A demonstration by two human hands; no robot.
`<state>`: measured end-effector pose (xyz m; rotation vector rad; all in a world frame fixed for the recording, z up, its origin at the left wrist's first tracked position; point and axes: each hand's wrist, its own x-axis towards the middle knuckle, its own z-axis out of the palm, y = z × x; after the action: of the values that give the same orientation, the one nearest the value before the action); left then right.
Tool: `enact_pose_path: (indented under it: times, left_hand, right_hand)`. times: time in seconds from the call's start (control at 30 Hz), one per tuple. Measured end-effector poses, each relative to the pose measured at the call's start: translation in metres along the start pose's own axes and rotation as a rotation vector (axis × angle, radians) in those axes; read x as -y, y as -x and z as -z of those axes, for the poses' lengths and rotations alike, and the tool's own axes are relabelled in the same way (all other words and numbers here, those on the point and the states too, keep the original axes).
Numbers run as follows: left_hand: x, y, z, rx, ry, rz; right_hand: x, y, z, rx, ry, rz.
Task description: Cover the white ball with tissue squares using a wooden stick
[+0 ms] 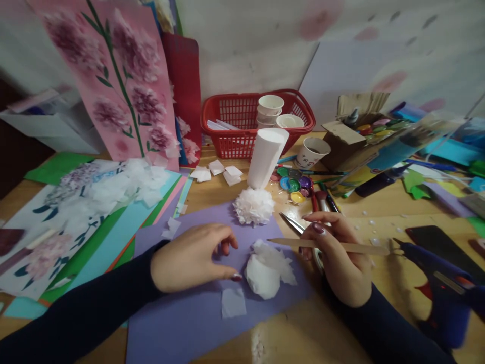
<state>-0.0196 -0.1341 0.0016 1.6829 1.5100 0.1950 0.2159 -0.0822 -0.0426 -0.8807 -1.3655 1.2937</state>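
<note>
The right hand (337, 247) has its grip closed around a slim, pale wooden stick with a pointed tip (290, 243), which lies nearly level and points left. Its tip comes right up to the far edge of a round white paper ball with loose tissue on its far right side (262, 278); whether tip and tissue touch, I cannot tell. The left hand (191, 255) has a released grip, fingers curled and thumb apart from them, the thumb tip just left of the ball.

The ball sits on a large purple paper sheet (182, 323) spread on the light wooden counter (295, 338). A small flat white tissue square (233, 303) lies on the sheet, on the ball's near left side. At the sheet's far edge stands a ruffled white tissue pompom (254, 206), with a tall white paper roll (267, 157) upright behind it.

Silver metal scissors (291, 222) lie partly under the right hand. To the right are a dark blue glue gun with a red trigger (443, 288) and a flat black rectangular object (450, 247). A red plastic basket holding white cups (232, 144) stands at the far side.
</note>
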Motion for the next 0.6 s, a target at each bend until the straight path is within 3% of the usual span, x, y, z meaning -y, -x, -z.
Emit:
enact_pose_path:
  times: [0.2, 0.37, 0.5, 0.6]
  left_hand:
    - [-0.002, 0.009, -0.019, 0.073, -0.136, -0.027]
    - [0.0, 0.008, -0.018, 0.114, -0.017, -0.085]
    - [0.004, 0.007, -0.02, 0.105, -0.075, -0.119]
    - [0.003, 0.006, -0.011, 0.146, 0.046, -0.078]
  right_hand:
    - [0.001, 0.001, -0.004, 0.002, -0.014, -0.022]
    - [0.005, 0.004, -0.005, 0.025, -0.008, -0.023]
    - [0.004, 0.005, -0.005, 0.027, 0.003, -0.023]
    - [0.004, 0.006, -0.004, 0.026, 0.003, -0.026]
